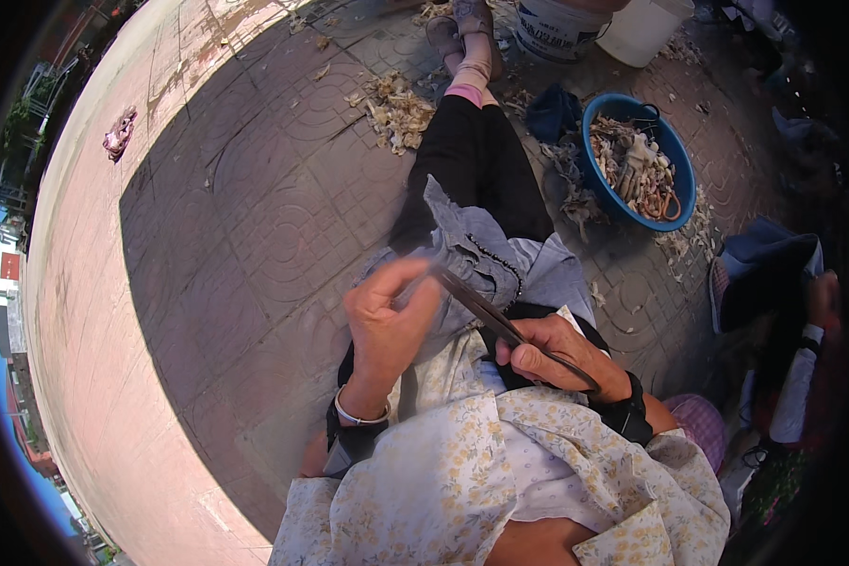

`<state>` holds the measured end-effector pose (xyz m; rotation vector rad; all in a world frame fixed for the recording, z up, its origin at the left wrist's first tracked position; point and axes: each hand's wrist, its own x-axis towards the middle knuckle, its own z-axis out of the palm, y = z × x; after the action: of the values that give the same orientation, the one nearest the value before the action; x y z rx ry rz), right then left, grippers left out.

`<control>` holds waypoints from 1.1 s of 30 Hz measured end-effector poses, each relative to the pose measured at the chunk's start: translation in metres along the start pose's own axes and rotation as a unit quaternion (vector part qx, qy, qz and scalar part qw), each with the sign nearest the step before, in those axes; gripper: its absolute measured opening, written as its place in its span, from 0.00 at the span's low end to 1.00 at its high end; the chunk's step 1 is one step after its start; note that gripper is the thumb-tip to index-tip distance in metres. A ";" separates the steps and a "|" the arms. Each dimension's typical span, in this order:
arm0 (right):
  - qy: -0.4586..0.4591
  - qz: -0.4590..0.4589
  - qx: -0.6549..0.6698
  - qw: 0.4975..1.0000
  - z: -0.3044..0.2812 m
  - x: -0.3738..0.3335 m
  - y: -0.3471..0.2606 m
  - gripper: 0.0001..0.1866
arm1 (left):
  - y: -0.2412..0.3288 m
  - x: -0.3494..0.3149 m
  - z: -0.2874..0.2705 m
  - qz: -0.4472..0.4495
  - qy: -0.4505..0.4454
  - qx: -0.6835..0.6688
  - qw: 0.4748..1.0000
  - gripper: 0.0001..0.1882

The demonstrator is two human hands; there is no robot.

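My right hand [566,354] is wrapped round a pair of long dark scissors [486,309], whose thin curved handle shows beside the palm. The blades slant up and left toward my left hand [391,316]. That hand has a white bangle at the wrist, and its thumb and fingers are pinched together at the blade tips. It is blurred, and whatever it pinches is too small to make out. Below both hands, a grey-blue cloth [481,250] with a dark beaded edge lies across my lap, over black trousers.
To the right of my legs stands a blue basin [686,179] full of pale, stringy scraps. A scrap heap [396,113] lies on the paving left of my feet. White buckets [547,33] stand at the far end. Another person's arm [802,377] shows at right.
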<state>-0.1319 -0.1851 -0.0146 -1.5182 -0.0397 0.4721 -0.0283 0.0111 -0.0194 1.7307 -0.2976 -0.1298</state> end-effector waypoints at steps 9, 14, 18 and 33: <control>0.009 -0.058 -0.103 0.993 -0.010 0.011 0.017 0.23 | 0.016 -0.002 0.015 -0.104 0.023 -0.030 0.994 0.09; 0.056 -0.061 -0.073 0.994 -0.008 0.002 -0.006 0.25 | 0.015 -0.002 0.030 0.037 -0.055 0.094 0.993 0.05; 0.117 -0.021 -0.096 0.988 0.000 -0.014 -0.038 0.22 | 0.018 -0.001 0.032 -0.003 -0.068 0.028 0.997 0.04; 0.208 -0.122 -0.265 0.934 -0.024 0.020 -0.012 0.23 | 0.023 -0.006 -0.008 0.122 -0.101 0.089 0.983 0.07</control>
<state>-0.1027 -0.2010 -0.0105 -2.0861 -0.0245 -0.0815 -0.0347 0.0163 0.0038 1.8443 -0.6856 -0.1016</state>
